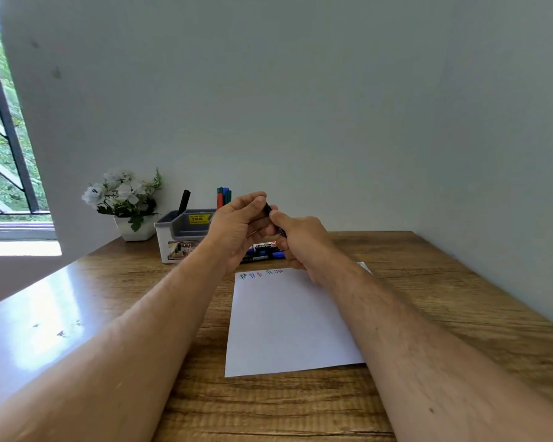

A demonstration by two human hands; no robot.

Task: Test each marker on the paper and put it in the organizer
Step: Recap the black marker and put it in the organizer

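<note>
Both hands are raised above the far end of the white paper (288,320). My left hand (237,228) pinches the dark top end of a black marker (268,208). My right hand (296,240) grips the marker's body, most of which is hidden in the fist. Several coloured scribbles (261,274) run along the paper's far edge. A few markers (264,252) lie on the desk behind my hands. The grey and white organizer (181,237) stands at the back with a black marker (184,200) and several coloured markers (224,196) upright in it.
A white pot of white flowers (125,202) stands left of the organizer against the wall. The wooden desk (444,282) meets walls at the back and right. A barred window (4,138) is at the left.
</note>
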